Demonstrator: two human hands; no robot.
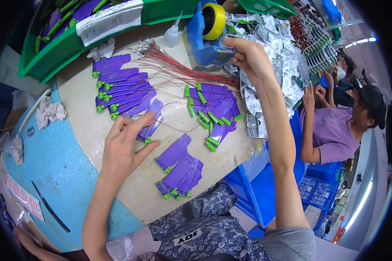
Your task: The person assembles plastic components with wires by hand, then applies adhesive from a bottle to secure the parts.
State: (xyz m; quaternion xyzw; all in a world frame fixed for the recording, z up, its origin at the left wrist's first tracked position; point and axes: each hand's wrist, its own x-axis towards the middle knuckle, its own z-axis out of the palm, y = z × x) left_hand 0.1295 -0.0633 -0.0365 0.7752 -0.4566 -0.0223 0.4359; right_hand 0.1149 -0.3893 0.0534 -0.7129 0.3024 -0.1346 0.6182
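My left hand (124, 145) rests over a flat purple plastic piece with a green end (151, 127) on the table. Its index fingertip lies on the piece, and the thumb stands apart beside the green end. Up at the blue tape dispenser (204, 52), which carries a yellow roll (214, 21), the fingers of my right hand (253, 61) are pinched together by its front edge. What they hold is too small to make out. Similar purple pieces lie in an overlapping stack (124, 89) at left, a pile with green tubes (215, 102) at right, and a group (183, 172) nearer me.
Red wires (170, 58) run across the table's back toward the pieces. A white squeeze bottle (171, 35) stands behind them. A green bin (43, 61) borders the far left. Silvery parts (270, 43) are heaped at right, beyond which a person in purple (335, 130) works.
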